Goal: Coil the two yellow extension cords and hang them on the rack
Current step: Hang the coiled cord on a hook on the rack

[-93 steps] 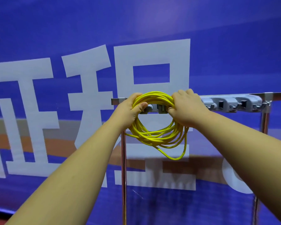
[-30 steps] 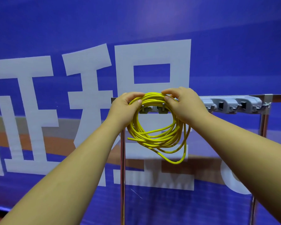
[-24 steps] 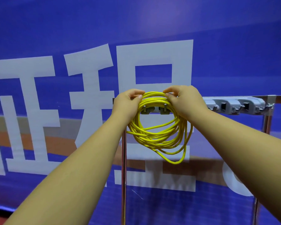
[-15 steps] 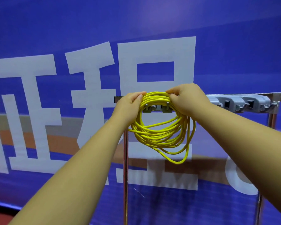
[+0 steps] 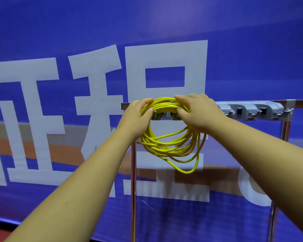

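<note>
Backdrop: blue banner point(image 5: 234, 49) with big white characters fills the view. It is irrelevant to the job.

Rack point(image 5: 285, 126): a horizontal metal rail on two chrome uprights. The grey clip block point(image 5: 248, 110) on the right part of the rail holds nothing. Two grey hooks point(image 5: 162, 116) sit near the left end of the rail and show through the coil's opening.

Yellow cord coil point(image 5: 168, 147): already wound. The top of the bundle is at rail height, directly above those two hooks. The rest hangs in front of the rack as loose loops, and one strand sags below the others.

Left hand point(image 5: 135, 117): fingers curl over the top-left of the bundle with the thumb in front, gripping the cord.
Right hand point(image 5: 199, 112): same on the top-right, fingers point(image 5: 182, 97) over the bundle and thumb underneath.

Delta: about three seconds ago both hands held the coil's sides with the bundle's top level with the hooks. Now the grips are up on the crown and the bundle is above the hooks. The lower loops look much the same.

Read: cord one looks to be at the seating step. I can't tell whether every strand is behind the hook tips, because the hands cover the contact. Any strand in front of a tip probably drops on release.

No second cord is in view, so I'd put the task under half done.
</note>
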### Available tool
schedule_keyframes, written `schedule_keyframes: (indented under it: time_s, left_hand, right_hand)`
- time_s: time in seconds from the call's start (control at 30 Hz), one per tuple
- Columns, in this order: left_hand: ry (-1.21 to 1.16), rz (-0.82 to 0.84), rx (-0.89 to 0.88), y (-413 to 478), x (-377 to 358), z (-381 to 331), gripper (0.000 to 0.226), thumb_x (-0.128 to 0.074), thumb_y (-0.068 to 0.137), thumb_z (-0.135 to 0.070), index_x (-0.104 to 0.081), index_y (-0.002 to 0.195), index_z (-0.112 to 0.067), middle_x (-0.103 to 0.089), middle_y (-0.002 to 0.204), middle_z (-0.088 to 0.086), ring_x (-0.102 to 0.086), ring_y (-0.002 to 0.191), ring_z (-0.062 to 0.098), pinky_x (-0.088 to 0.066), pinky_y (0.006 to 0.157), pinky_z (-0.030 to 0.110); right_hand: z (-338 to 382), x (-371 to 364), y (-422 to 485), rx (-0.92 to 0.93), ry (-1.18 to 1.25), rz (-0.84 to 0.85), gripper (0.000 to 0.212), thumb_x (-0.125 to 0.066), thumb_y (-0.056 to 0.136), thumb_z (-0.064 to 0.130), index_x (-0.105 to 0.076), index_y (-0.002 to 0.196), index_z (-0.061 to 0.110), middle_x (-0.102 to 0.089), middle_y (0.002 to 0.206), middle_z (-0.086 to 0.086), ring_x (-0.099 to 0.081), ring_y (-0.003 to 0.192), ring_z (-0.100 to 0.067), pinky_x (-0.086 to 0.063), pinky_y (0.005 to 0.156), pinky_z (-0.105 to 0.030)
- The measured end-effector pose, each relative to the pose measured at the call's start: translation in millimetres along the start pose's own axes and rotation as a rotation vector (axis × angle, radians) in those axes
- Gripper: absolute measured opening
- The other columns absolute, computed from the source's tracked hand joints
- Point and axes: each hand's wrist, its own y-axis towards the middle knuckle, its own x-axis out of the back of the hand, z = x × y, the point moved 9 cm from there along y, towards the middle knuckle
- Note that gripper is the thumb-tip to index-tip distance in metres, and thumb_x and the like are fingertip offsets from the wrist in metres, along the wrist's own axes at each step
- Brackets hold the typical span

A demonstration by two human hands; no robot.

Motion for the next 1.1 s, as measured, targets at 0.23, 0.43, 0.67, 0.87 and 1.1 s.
schedule_keyframes:
  time_s: [0.23, 0.43, 0.67, 0.87, 1.1]
  left_hand:
    - [0.051, -0.005, -0.019, -5, 6, -4, 0.049, -0.057, 0.105, -0.032, -0.045, 0.152, -0.035, -0.051, 0.146, -0.001, -0.052, 0.131, 0.017, -0.044, 0.098, 0.028]
    - [0.081, -0.001, -0.062, -6, 12, -8, 0.050, -0.068, 0.098, -0.025, -0.053, 0.144, -0.040, -0.054, 0.139, -0.002, -0.054, 0.127, 0.017, -0.050, 0.102, 0.034]
    - [0.079, -0.081, -0.036, -8, 18, -12, 0.027, -0.070, 0.097, -0.026, -0.062, 0.121, -0.035, -0.058, 0.121, -0.003, -0.059, 0.110, 0.019, -0.053, 0.085, 0.031]
    - [0.132, -0.131, -0.029, 1, 21, -17, 0.016, -0.070, 0.096, -0.020, -0.064, 0.093, -0.034, -0.054, 0.102, -0.004, -0.057, 0.096, 0.020, -0.044, 0.072, 0.026]
    - [0.128, -0.131, -0.046, 14, 19, -17, 0.006, -0.069, 0.099, -0.028, -0.073, 0.102, -0.030, -0.059, 0.107, -0.007, -0.059, 0.096, 0.015, -0.043, 0.072, 0.021]
  right_hand:
    - [6, 3, -3, 0.004, 0.019, -0.006, 0.058, -0.046, 0.106, 0.042, -0.037, 0.162, 0.038, -0.055, 0.153, -0.004, -0.047, 0.136, -0.033, -0.042, 0.109, -0.054]
    - [14, 4, -8, 0.047, -0.004, -0.023, 0.054, -0.044, 0.108, 0.036, -0.037, 0.161, 0.043, -0.057, 0.149, -0.003, -0.048, 0.129, -0.032, -0.042, 0.105, -0.051]
    - [8, 12, -9, 0.020, 0.068, -0.089, 0.044, -0.057, 0.106, 0.046, -0.053, 0.150, 0.039, -0.058, 0.143, -0.004, -0.051, 0.130, -0.031, -0.046, 0.104, -0.050]
    - [7, 26, -10, -0.014, 0.043, -0.212, 0.029, -0.070, 0.097, 0.052, -0.061, 0.115, 0.031, -0.059, 0.111, -0.002, -0.055, 0.106, -0.028, -0.052, 0.089, -0.049]
    - [7, 40, 2, -0.034, -0.015, -0.346, 0.017, -0.068, 0.100, 0.039, -0.069, 0.105, 0.023, -0.065, 0.103, -0.004, -0.058, 0.101, -0.033, -0.049, 0.077, -0.044]
